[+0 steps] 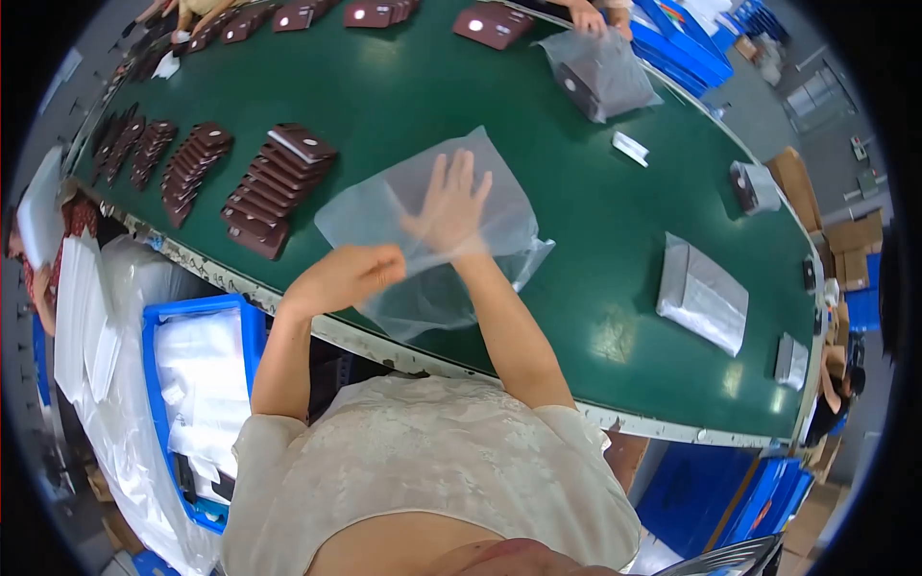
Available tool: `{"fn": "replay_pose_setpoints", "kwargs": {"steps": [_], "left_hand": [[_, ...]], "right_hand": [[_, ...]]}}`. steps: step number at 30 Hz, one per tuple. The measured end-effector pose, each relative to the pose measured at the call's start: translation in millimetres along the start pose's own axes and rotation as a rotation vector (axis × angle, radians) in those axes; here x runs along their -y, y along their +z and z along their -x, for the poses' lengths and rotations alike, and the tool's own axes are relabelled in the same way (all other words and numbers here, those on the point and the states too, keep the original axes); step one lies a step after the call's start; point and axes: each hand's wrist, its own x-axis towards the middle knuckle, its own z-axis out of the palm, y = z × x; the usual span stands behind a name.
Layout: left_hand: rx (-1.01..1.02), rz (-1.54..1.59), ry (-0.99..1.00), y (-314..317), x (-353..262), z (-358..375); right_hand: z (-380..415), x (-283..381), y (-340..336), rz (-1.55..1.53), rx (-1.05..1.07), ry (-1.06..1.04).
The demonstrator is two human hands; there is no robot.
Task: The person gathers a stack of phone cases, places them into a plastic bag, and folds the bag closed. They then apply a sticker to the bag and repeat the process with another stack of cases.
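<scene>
A frosted, see-through plastic bag (509, 206) is spread over the green table in front of me. My right hand (451, 204) is at the bag, fingers spread, and seems to be inside it, since film shows over the palm and wrist. My left hand (348, 278) is curled closed at the bag's near left edge, gripping the film. Left of the bag lies a fanned row of dark maroon flat pieces (272, 197), each like a case or cover; neither hand touches them.
More maroon rows (195, 168) lie further left and along the far edge. Across the table, another person's hands (591, 17) hold a filled plastic bag (600, 77). Wrapped packs (704, 293) lie at right. A blue bin (245, 322) with plastic bags stands at lower left.
</scene>
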Motion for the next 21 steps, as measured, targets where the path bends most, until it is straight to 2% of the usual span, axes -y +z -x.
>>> {"fn": "replay_pose_setpoints", "kwargs": {"steps": [1, 4, 5, 7, 9, 10, 12, 13, 16, 17, 20, 21], "left_hand": [[-0.016, 0.003, -0.004, 0.1, 11.9, -4.0], [-0.598, 0.193, 0.249, 22.0, 53.0, -33.6], [-0.6, 0.212, 0.237, 41.6, 70.4, -53.6], [-0.998, 0.269, 0.216, 69.2, 98.7, -106.4], [-0.99, 0.202, 0.218, 85.5, 113.7, -121.2], [-0.978, 0.131, 0.208, 95.4, 119.0, -125.0], [-0.963, 0.077, 0.184, 104.2, 120.4, -129.3], [-0.947, 0.072, 0.178, 103.7, 118.5, -127.6], [-0.924, 0.05, 0.169, 99.7, 118.4, -127.0], [-0.94, 0.015, 0.166, 100.4, 120.6, -126.7], [-0.974, -0.058, 0.157, 101.7, 126.2, -126.5], [-0.992, -0.086, 0.15, 100.8, 126.2, -129.3]], "right_hand": [[2.0, 2.7, 3.9, 0.034, 0.039, -0.007], [-1.7, 1.6, 8.9, 0.059, 0.072, -0.037], [4.6, -1.8, 8.6, 0.042, 0.067, -0.049], [9.7, -13.1, 4.8, 0.035, 0.05, -0.07], [33.5, -31.0, 4.3, -0.187, -0.277, -0.016], [46.4, -44.7, 6.8, -0.178, -0.271, -0.022], [70.7, -71.8, 17.5, -0.391, -0.416, 0.166], [75.9, -77.7, 27.3, -0.386, -0.401, 0.169], [67.9, -86.5, 53.6, -0.353, -0.271, 0.358], [64.5, -87.0, 56.6, -0.359, -0.265, 0.358], [53.0, -90.1, 51.0, -0.382, -0.017, 0.335], [50.5, -91.3, 52.0, -0.383, -0.014, 0.329]]}}
